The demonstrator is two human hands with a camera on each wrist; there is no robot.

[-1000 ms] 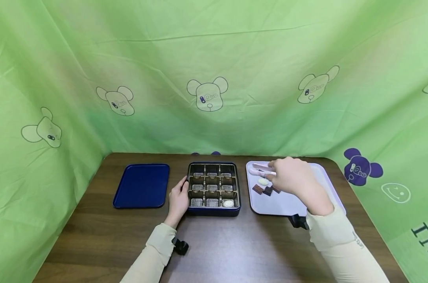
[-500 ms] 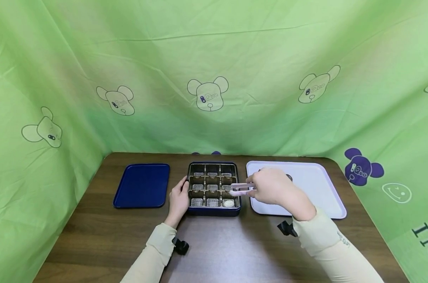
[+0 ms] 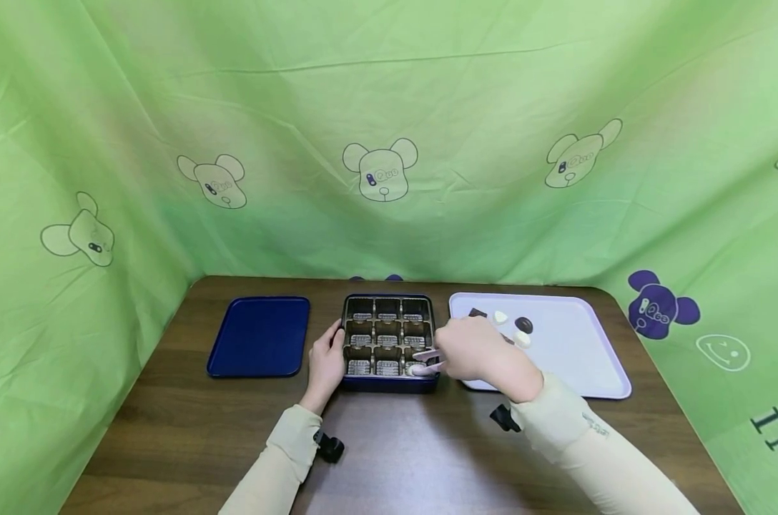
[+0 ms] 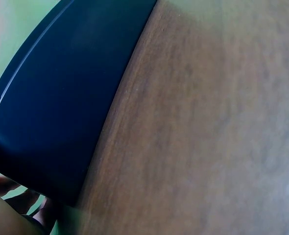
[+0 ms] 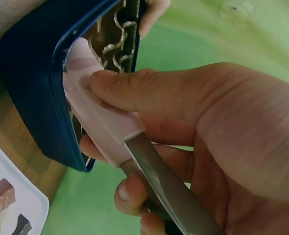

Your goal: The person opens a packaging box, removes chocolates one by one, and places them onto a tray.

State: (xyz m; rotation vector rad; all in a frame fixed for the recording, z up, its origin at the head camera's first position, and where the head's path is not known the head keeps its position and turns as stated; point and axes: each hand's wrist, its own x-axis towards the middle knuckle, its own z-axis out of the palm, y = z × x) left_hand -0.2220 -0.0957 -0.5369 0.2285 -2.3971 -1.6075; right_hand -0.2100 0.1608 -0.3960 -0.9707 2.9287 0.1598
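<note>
My left hand [image 3: 325,363] holds the left side of a dark blue box [image 3: 389,385], thumb near its rim. A clear plastic insert divides the box into several compartments. My right hand [image 3: 475,348] grips a pair of tongs [image 5: 154,171] with metal handles and pale pink ends. The tong ends reach into the front right compartment, where a round white chocolate [image 3: 415,370] shows, partly hidden by them. Whether the tongs hold another piece I cannot tell. In the left wrist view, fingers [image 4: 24,200] curl at the box's end.
Right of the box, a pale lilac tray [image 3: 575,357] bears several chocolates, among them a dark oval one [image 3: 523,325] and a white one [image 3: 521,339]; my right hand covers some of the tray. A flat blue lid [image 3: 259,336] lies at the left. Green cloth [image 3: 376,236] hangs behind.
My right hand has moved left with the tongs, from over the tray to the box's front right compartment. Chocolates on the tray have come into view. My left hand stays on the box.
</note>
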